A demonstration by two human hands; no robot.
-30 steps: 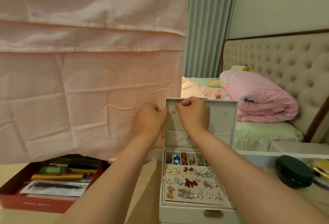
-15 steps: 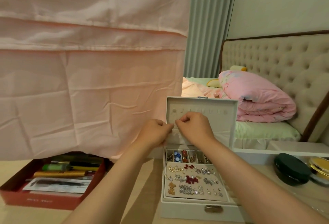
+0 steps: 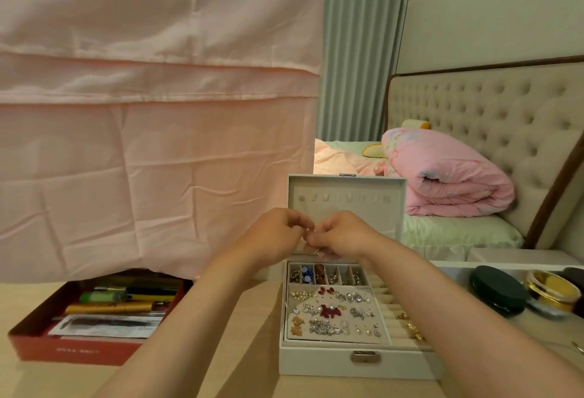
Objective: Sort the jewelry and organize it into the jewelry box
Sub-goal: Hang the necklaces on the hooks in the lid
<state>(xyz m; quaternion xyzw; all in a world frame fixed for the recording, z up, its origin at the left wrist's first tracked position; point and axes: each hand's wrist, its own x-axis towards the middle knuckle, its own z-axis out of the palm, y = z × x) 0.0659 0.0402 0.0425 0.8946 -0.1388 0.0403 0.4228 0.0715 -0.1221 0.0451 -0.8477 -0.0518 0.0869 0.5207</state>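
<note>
A white jewelry box (image 3: 360, 363) stands open on the table, its lid (image 3: 379, 208) upright with a row of hooks near the top. The tray (image 3: 335, 312) inside holds several studs, sparkly pieces and red bows; small compartments (image 3: 328, 274) behind it hold beads and rings. My left hand (image 3: 275, 236) and my right hand (image 3: 344, 236) meet in front of the lower lid, above the compartments. Their curled fingertips pinch a tiny jewelry piece (image 3: 317, 250) between them; it is too small to identify.
A red box (image 3: 76, 350) of pens and papers lies at the left. A black round case (image 3: 496, 290) and a gold tin (image 3: 551, 290) sit at the right. A pink cloth (image 3: 151, 144) hangs behind; a bed with a rolled pink blanket (image 3: 442, 176) lies beyond.
Both hands have come down from the hook row at the top of the lid to its lower part, staying together with fingertips pinched.
</note>
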